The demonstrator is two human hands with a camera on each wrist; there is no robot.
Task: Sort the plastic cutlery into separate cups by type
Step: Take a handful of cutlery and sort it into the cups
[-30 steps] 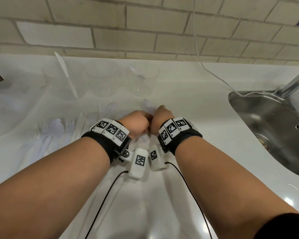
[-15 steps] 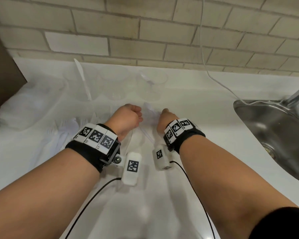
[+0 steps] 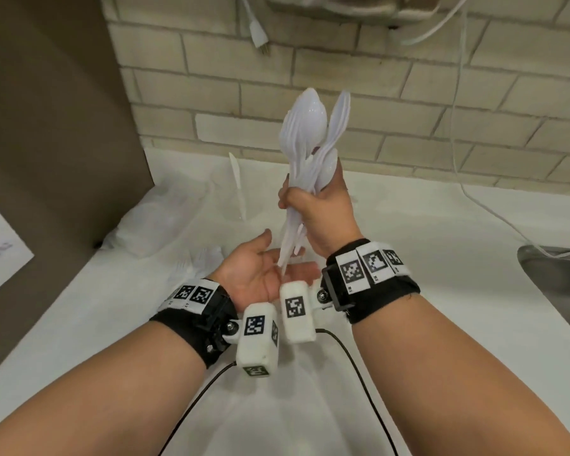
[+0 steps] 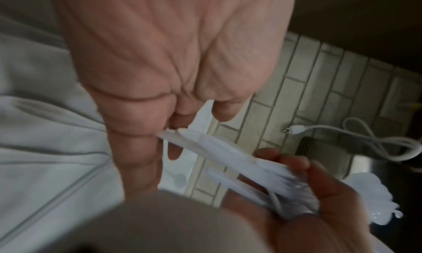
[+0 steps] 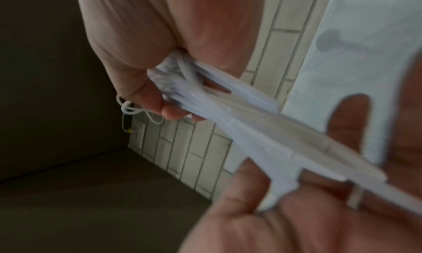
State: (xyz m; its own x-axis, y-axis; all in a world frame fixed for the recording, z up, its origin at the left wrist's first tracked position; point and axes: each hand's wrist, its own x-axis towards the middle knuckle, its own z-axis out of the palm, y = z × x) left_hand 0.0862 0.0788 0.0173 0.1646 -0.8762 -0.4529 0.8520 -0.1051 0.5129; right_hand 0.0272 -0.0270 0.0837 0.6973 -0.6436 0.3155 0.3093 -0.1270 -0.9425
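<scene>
Raised since before, right hand (image 3: 320,205) fisting glossy white spoons (image 3: 305,133), left hand (image 3: 260,274) palm-up beneath

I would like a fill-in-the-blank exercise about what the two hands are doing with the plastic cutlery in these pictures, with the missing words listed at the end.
1. The bundle of white plastic spoons is gripped by the ____ hand.
2. The spoon bowls point ____, toward the brick wall.
3. The left hand lies palm up, its fingers ____, under the handle ends.
4. At the right edge of the head view, part of a metal ____ shows.

Missing words: right; up; open; sink
</scene>
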